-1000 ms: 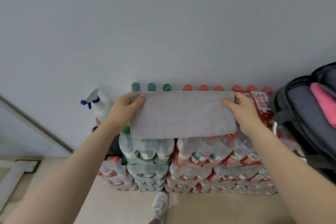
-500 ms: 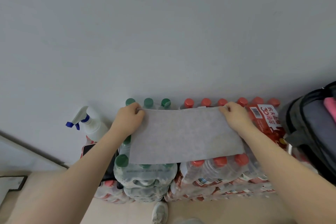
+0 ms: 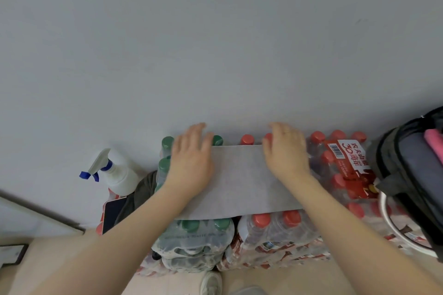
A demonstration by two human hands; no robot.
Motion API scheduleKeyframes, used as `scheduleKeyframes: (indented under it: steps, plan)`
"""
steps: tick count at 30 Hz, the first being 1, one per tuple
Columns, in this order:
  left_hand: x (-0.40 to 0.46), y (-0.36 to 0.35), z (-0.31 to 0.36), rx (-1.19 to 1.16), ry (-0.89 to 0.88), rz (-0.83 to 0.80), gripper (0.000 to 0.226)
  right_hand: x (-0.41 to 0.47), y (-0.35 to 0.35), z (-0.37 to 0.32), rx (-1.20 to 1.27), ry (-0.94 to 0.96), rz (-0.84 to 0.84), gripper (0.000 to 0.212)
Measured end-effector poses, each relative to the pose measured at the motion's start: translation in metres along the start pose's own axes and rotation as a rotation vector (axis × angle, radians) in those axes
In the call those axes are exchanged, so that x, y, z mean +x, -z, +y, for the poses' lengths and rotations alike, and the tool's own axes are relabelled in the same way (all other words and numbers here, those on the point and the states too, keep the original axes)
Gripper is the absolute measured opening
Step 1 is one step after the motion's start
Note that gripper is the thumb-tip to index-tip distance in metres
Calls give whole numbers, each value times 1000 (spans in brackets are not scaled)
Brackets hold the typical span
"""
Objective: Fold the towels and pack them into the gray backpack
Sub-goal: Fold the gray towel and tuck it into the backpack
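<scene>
- Head view: gray towel (image 3: pixel 242 182) lay folded flat as a wide strip on top of the stacked packs of water bottles (image 3: pixel 271 230) against the far wall.
- Left hand (image 3: pixel 191 163) rested palm-down on the towel's left end; fingers straight and spread, released, grasping nothing.
- Right hand (image 3: pixel 286 153) rested palm-down on the towel's right end; fingers straight, released; a thin ring showed on one finger.
- Green-capped bottles (image 3: pixel 167 143) stood under the left part of the towel, red-capped bottles (image 3: pixel 335 136) under and to the right of it.
- Gray backpack (image 3: pixel 407 175) stood at the right edge, open, with a pink item (image 3: pixel 435 143) inside; apart from the towel.
- White spray bottle (image 3: pixel 117 175) with blue trigger parts stood left of the packs, near the wall.
- One white shoe (image 3: pixel 211 282) showed on the floor at the near edge.
</scene>
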State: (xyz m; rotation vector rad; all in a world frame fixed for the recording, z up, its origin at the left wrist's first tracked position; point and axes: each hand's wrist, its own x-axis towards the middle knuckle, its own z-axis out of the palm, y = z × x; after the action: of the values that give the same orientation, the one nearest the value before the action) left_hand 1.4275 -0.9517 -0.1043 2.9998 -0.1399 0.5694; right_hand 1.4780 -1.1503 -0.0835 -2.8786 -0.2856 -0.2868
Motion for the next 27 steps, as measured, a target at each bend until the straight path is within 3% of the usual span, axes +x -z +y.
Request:
scheduleKeyframes:
  steps: [2, 3, 6, 8, 11, 14, 17, 22, 27]
  plan:
    - [-2, -6, 17, -116, -126, -119, 52, -10, -10, -26, 82, 265, -38, 44]
    - [-4, -9, 22, -177, -138, -216, 58, -15, -16, -36, 116, 334, -136, 47]
    - [-10, -17, 19, -185, -43, -402, 88, -27, -34, -34, 53, 334, -413, 62]
    - [-15, -19, 10, -135, -12, -442, 97, -29, -37, -23, -31, 323, -413, 84]
    - [-20, -15, 0, -85, -2, -442, 113, -28, -33, -2, -37, 261, -431, 91]
    - [-23, -14, -2, -65, 65, -451, 123, -27, -27, 26, -84, 132, -411, 80]
    - [-23, -11, 2, -57, 127, -458, 113, -28, -22, 55, -51, -41, -421, 60]
    - [-21, -11, 3, -39, 146, -441, 111, -35, -13, 68, 209, -291, -341, 60]
    - [-20, -6, 24, -157, -48, -426, 101, -44, -3, 58, 219, -440, -140, 35]
